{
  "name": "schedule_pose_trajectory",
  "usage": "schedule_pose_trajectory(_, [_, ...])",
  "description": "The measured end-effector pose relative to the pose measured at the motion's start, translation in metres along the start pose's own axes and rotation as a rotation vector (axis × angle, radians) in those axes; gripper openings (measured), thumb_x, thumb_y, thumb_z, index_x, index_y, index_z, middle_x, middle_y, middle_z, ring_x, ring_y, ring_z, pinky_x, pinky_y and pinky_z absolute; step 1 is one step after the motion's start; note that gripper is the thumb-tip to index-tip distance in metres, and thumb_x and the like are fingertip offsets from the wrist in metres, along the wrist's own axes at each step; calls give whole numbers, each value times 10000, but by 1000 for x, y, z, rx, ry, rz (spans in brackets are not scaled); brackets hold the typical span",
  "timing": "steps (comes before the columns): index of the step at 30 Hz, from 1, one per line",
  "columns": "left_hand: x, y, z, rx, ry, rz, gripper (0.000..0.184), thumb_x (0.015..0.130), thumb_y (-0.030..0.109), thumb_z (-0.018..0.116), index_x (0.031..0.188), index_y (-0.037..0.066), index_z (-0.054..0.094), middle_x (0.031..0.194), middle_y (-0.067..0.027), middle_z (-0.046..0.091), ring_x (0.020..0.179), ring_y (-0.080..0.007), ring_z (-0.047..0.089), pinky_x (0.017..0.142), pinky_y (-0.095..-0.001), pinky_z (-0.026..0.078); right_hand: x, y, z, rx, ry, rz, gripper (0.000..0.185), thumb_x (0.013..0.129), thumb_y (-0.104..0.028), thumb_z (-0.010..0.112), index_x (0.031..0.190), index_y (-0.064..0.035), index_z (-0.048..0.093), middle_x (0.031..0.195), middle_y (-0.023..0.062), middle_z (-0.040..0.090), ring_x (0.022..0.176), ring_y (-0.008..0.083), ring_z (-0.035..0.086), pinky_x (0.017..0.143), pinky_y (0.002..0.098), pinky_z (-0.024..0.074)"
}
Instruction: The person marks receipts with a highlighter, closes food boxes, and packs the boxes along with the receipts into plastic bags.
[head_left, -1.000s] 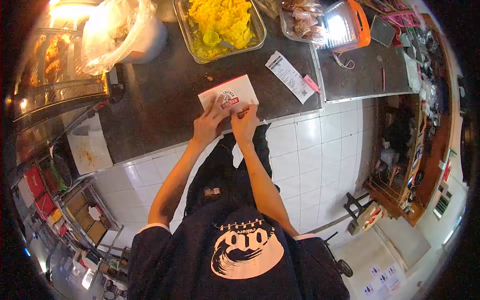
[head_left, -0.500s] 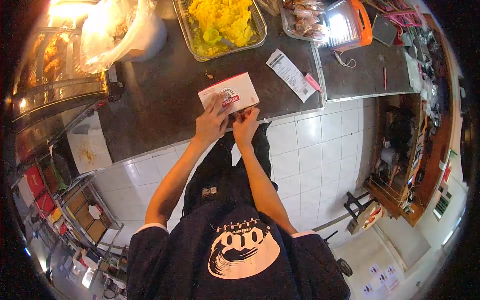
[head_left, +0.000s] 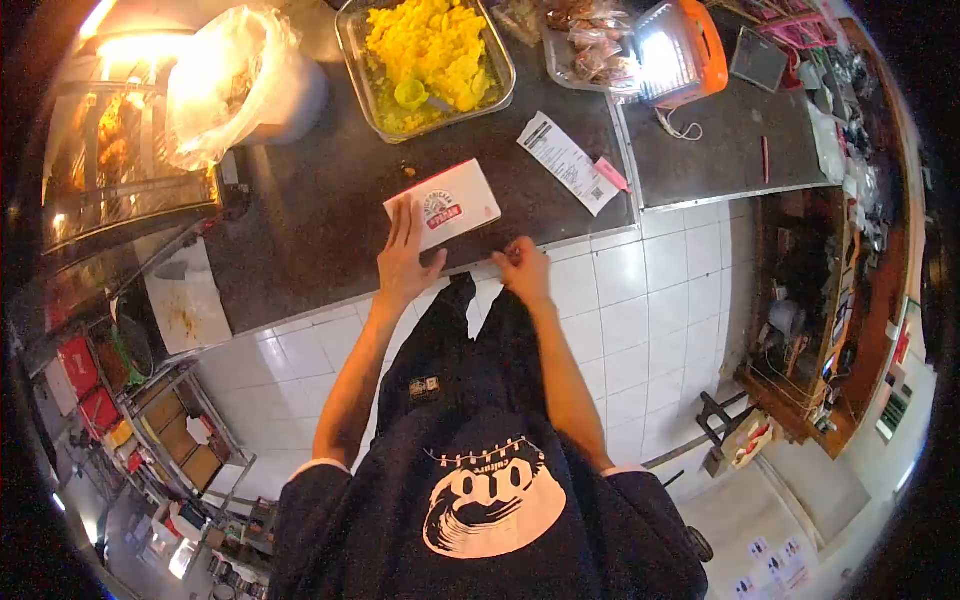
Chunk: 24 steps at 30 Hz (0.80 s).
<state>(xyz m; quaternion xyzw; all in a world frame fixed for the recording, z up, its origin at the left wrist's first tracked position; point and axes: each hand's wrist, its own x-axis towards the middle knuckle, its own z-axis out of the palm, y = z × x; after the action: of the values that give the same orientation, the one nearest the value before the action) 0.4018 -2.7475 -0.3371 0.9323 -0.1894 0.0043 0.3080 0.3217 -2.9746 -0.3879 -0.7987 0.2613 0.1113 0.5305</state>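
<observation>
A white paper food box (head_left: 462,196) with a red edge and a printed logo lies on the dark counter. My left hand (head_left: 404,262) rests its outstretched fingers on the box's left end, with the thumb apart near the counter's front edge. To the right of the box and apart from it, my right hand (head_left: 524,270) is at the counter edge with fingers curled together. A small dark bit shows at those fingertips, too small to name. Right of the box lies a printed receipt (head_left: 568,162) with a pink tag (head_left: 611,174) at its end.
A glass tray (head_left: 508,95) of yellow food with a green scoop (head_left: 410,94) stands behind the box. A bucket lined with a plastic bag (head_left: 215,120) is at the back left beside a lit display case (head_left: 130,215). An orange-lidded container (head_left: 712,50) stands back right.
My right hand has moved off the box, right and toward me. My left hand has slid to the box's left end, uncovering the logo. The camera view has shifted slightly.
</observation>
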Motion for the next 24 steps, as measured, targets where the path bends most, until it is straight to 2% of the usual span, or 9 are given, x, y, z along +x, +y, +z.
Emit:
schedule_pose_trajectory(6, [4,-1,35,173,95,-134,694,863,270,729,1472,96,445,1564,-185,356,1409,-411,388,1051,-424,459,-19,51,-137,76,102,137,232,882,-182,758,872,-17,596,674,80,668,503,115,623,386,252,426])
schedule_pose_trajectory(10, [16,20,45,-39,257,-181,487,928,61,630,1397,0,515,1441,-249,499,1351,-344,491,1069,-409,442,27,50,-251,167,255,177,188,883,-167,748,933,-23,638,656,68,662,497,114,606,390,267,417])
schedule_pose_trajectory(12, [16,15,61,-304,431,-377,384,973,57,580,1347,-28,557,1352,-214,590,1249,-328,576,966,-373,508,90,64,-314,105,424,72,247,876,-211,750,979,-17,636,676,72,669,526,130,618,446,288,450])
schedule_pose_trajectory(13, [31,59,42,25,457,-361,358,982,56,567,1331,-25,574,1288,-202,642,1160,-324,645,906,-355,540,129,68,-344,27,542,-22,312,869,-255,752,1025,-12,634,696,76,677,556,147,630,503,310,483])
schedule_pose_trajectory(15, [59,136,45,-251,321,-467,281,963,31,584,1233,-16,643,1096,-160,728,912,-272,720,784,-344,568,220,56,-395,28,682,-131,399,869,-289,753,1137,-22,626,775,83,688,659,180,637,613,340,500])
schedule_pose_trajectory(17, [79,180,81,-140,169,-24,189,926,48,636,1095,4,708,952,-106,741,865,-202,714,757,-323,561,301,20,-435,122,659,-236,531,875,-379,740,1261,-45,595,1056,182,684,954,275,672,839,376,517])
schedule_pose_trajectory(18, [97,221,102,-305,63,-78,168,904,41,645,1049,6,721,955,-103,743,860,-197,714,762,-319,560,347,13,-451,158,679,-374,564,876,-404,734,1291,-53,586,1140,216,667,1030,313,667,905,395,510])
schedule_pose_trajectory(20, [132,281,165,-506,-171,-129,137,863,28,702,996,29,733,920,-118,741,794,-219,718,721,-318,556,428,-7,-478,-135,750,-604,626,859,-516,727,1220,-18,613,1107,210,688,1046,361,648,857,417,509])
schedule_pose_trajectory(24, [234,373,288,-917,-377,-252,287,976,204,631,1140,-27,679,970,-125,734,861,-183,691,758,-296,537,504,-53,-494,-466,509,-322,704,814,-628,705,1142,-6,671,1052,238,698,1068,408,651,889,436,511])
